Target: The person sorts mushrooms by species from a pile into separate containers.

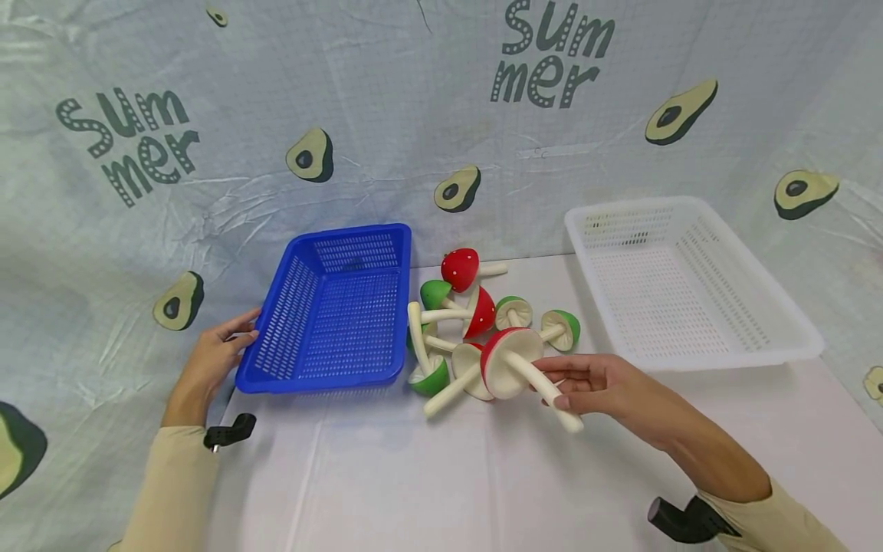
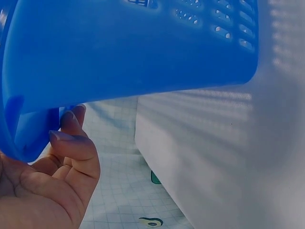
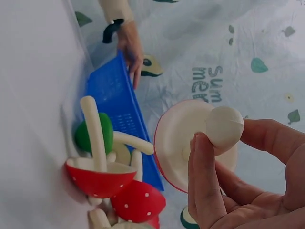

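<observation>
At the far left, the left hand (image 1: pixel 207 368) grips the left rim of the blue basket (image 1: pixel 405 307), fingers curled round its lip; the likely reason is to steady it, since that rim seems to reach past the left edge of the white table (image 1: pixel 386 475), and a lip is an easy place to hold. Just right of the basket, the toy mushrooms lie in a loose pile, stems pointing every way, probably because the round caps let them roll and tip as they lean together. On the pile's near left, a green-capped mushroom (image 1: pixel 432 378) stands stem up; at its far side, a red spotted mushroom (image 1: pixel 461 270) lies with its stem to the right; at its right edge, a smaller green mushroom (image 1: pixel 566 331) rests on its side. Over the near right part, the right hand pinches one red-capped mushroom (image 1: pixel 513 368) by the stem between thumb and fingers, cap to the left and pale underside showing; the slim stem presumably suits a pinch better than the wide cap. This right hand (image 1: pixel 600 387) lies between the pile and the white basket (image 1: pixel 731 360), which stands at the far right, well apart from the blue one.
</observation>
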Demonstrator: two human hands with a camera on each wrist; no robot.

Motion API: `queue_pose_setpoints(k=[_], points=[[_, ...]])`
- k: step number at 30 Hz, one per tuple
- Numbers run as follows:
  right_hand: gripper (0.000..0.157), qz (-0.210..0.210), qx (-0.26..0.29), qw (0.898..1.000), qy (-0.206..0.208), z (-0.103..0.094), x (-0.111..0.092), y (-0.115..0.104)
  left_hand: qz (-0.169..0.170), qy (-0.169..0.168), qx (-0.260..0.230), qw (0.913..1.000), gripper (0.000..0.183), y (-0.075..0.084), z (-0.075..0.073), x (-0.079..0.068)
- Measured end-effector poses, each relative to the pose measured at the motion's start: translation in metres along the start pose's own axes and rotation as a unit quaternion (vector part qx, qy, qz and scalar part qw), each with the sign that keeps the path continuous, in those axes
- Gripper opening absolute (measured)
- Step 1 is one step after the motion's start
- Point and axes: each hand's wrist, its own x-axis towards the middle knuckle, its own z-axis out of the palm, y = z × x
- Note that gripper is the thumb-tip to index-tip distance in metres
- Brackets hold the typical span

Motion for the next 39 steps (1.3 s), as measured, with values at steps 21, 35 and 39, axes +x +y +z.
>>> queue_pose_setpoints(k=[21, 35, 39], points=[[0.052, -0.011, 0.007, 1.0, 0.019, 0.001, 0.041, -0.04, -0.005, 0.009, -0.017, 0.9998, 0.053, 0.0, 0.0, -0.001], [0.045, 0.002, -0.02, 0.997, 0.077, 0.001, 0.067, -0.057, -0.006, 0.014, -0.026, 0.9995, 0.052, -0.001, 0.002, -0.001], [0.042, 0.003, -0.005, 0.997, 0.08, 0.003, 0.074, -0.058, -0.007, 0.015, -0.031, 0.9994, 0.052, -0.001, 0.003, -0.001]])
